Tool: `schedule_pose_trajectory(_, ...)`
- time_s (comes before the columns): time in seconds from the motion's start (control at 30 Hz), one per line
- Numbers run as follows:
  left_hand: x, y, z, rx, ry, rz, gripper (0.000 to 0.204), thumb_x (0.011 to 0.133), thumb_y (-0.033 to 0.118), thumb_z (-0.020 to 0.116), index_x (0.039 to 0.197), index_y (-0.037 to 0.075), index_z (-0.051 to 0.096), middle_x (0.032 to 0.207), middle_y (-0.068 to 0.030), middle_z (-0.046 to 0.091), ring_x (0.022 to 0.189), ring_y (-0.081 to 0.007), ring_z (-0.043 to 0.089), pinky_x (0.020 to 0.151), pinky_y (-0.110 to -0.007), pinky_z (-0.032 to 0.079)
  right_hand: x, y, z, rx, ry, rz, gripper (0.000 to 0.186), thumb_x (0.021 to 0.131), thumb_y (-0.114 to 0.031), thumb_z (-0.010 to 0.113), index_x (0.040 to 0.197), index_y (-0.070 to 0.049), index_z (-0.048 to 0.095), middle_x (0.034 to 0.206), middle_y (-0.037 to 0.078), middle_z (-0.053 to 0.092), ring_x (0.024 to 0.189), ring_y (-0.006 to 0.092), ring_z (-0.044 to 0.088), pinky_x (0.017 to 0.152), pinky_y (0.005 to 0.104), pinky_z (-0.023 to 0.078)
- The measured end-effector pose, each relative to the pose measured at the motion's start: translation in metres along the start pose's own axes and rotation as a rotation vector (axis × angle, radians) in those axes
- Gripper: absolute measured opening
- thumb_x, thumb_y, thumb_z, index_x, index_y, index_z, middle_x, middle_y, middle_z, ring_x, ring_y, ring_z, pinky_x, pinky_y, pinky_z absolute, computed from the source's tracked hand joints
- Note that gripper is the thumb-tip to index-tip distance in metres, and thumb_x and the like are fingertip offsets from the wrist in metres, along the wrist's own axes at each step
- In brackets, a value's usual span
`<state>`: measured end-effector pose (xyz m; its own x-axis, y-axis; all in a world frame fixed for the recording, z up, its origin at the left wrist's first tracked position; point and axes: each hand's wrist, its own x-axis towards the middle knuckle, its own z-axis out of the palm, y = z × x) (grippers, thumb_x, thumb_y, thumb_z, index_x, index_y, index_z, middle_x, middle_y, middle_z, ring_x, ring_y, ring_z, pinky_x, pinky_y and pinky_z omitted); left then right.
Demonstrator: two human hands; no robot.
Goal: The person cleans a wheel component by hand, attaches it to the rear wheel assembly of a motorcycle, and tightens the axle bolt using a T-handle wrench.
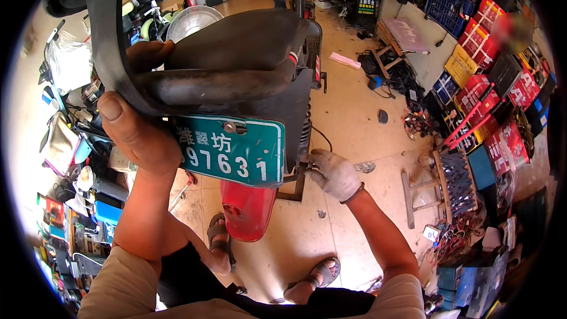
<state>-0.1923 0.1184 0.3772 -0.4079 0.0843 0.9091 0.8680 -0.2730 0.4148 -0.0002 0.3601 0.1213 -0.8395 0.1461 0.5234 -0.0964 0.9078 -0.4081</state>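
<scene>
Locate the two-wheeler [277, 103] at the centre of the head view, tail toward the wearer, above the tiled floor [366, 242]. Identify, from top to bottom, the black seat [236, 41], the dark grab rail [218, 85] around its rear, the green number plate [236, 152] and the red mudguard [248, 210].

Observe the left hand [142, 139] wrapped around the black curved band [107, 29] beside the left end of the rail, thumb on the near side, fingers beyond it (band not identifiable by kind from this angle). Observe the gloved right hand [335, 175] low beside the lower right corner of the plate, fingers bent and narrowly spaced, close to the dark fittings under the coil spring [306, 133]. Treat any grip there as unconfirmed: impossible to tell, with fingertips partly hidden, between holding and merely touching.

Judge the step in hand as steadying the tail with the left and working low on the right side. Load the left palm rather than the thumb alone, and brace downward to limit rocking. Align the right wrist with the forearm. Feel for sharp edges before applying force, and check for glove fabric caught in the coils. Lean sideways for a better line of sight past the plate. Apply right-hand force gradually, matched by counter-pressure from the left.
</scene>
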Motion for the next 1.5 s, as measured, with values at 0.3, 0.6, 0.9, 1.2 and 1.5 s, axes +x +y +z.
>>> schedule_pose_trajectory(0.3,-0.001,0.007,-0.006,0.048,-0.079,-0.117,0.095,0.096,0.078,0.029,0.136,-0.004,0.055,0.127,-0.0255,0.065,0.123,-0.0319,0.062,0.109,-0.04,0.042,0.006,-0.008,-0.002,0.275,-0.064,0.36,0.05,0.089,-0.024,0.076,0.13,0.001,0.063,0.122,0.019,0.07,0.104,0.0347,0.071,0.087,0.0401,0.057)
schedule_pose_trajectory(0.6,0.001,0.006,-0.007,0.076,-0.056,-0.1,0.096,0.096,0.079,0.029,0.135,-0.005,0.056,0.127,-0.0258,0.065,0.122,-0.0323,0.062,0.107,-0.04,0.044,0.025,0.016,-0.007,0.535,-0.277,0.59,0.063,0.093,-0.025,0.072,0.146,0.001,0.052,0.13,0.019,0.069,0.111,0.0254,0.069,0.097,0.0332,0.052)
schedule_pose_trajectory(0.9,-0.001,0.007,-0.006,0.091,-0.055,-0.108,0.097,0.095,0.079,0.029,0.134,-0.005,0.055,0.126,-0.0263,0.066,0.12,-0.0321,0.062,0.109,-0.04,0.042,0.035,0.01,-0.014,0.609,-0.364,0.759,0.071,0.089,-0.036,0.075,0.147,-0.001,0.053,0.129,0.017,0.069,0.117,0.0227,0.065,0.101,0.0336,0.05)
schedule_pose_trajectory(1.2,-0.001,0.007,-0.005,0.067,-0.048,-0.112,0.096,0.095,0.079,0.03,0.135,-0.006,0.055,0.126,-0.0268,0.066,0.12,-0.0328,0.062,0.11,-0.041,0.041,0.041,0.011,-0.022,0.682,-0.408,0.88,0.07,0.086,-0.037,0.077,0.145,-0.007,0.058,0.129,0.016,0.069,0.122,0.0253,0.063,0.103,0.0355,0.049)
schedule_pose_trajectory(1.5,0.001,0.003,0.001,0.013,0.04,-0.003,0.084,0.105,0.062,0.024,0.125,-0.01,0.062,0.114,-0.0236,0.07,0.104,-0.0293,0.068,0.094,-0.039,0.052,0.036,0.026,-0.013,0.696,-0.406,0.755,0.061,0.095,-0.035,0.07,0.146,-0.003,0.055,0.112,0.012,0.073,0.088,0.0216,0.071,0.073,0.0349,0.056)
